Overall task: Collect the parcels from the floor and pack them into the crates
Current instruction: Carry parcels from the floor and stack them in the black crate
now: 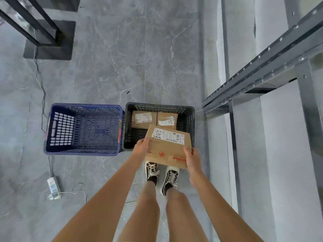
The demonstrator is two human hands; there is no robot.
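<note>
I hold a brown cardboard parcel (167,147) with a white shipping label above the near edge of the black crate (189,126). My left hand (142,145) grips its left side and my right hand (191,158) grips its near right corner. Two smaller brown parcels (143,119) (167,120) lie side by side in the far half of the black crate. A blue crate (56,126) stands directly left of the black one with nothing in it.
A grey metal shelf frame (262,70) runs along the right. A white power strip (53,186) and its cable lie on the grey marble floor at the left. Black stand legs on a dark base plate (49,48) are far left. My feet stand just behind the black crate.
</note>
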